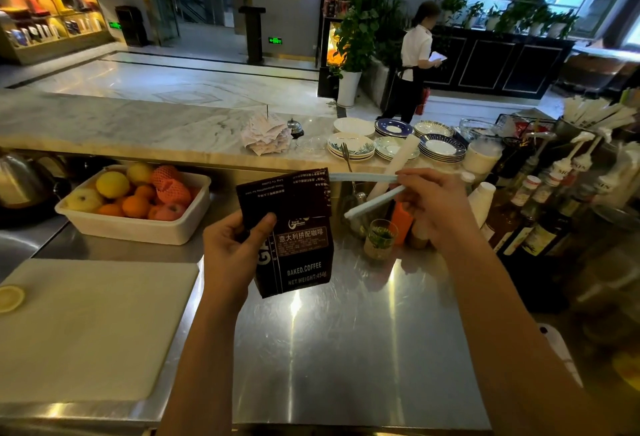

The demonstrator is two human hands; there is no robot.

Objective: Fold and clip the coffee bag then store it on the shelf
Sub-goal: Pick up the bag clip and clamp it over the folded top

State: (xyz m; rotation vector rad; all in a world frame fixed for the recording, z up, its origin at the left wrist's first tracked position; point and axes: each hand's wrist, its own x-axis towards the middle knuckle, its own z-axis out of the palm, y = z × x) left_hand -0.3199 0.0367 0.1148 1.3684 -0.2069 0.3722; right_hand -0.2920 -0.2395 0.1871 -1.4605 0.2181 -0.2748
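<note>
A dark brown coffee bag (294,248) with white print stands upright above the steel counter (346,349), its top flap folded down. My left hand (235,248) grips the bag's left side, thumb pressing on the fold. My right hand (429,203) holds a long pale blue bag clip (363,179) by its hinge end. The clip's two arms are spread apart. Its upper arm reaches the bag's top right corner, and its lower arm points down-left just right of the bag.
A white tub of fruit (138,224) sits at the left, a white cutting board (86,325) in front of it. Stacked plates (394,145) line the marble ledge. Syrup bottles (540,214), paper cups and a small glass (381,238) crowd the right. A person stands far behind the counter.
</note>
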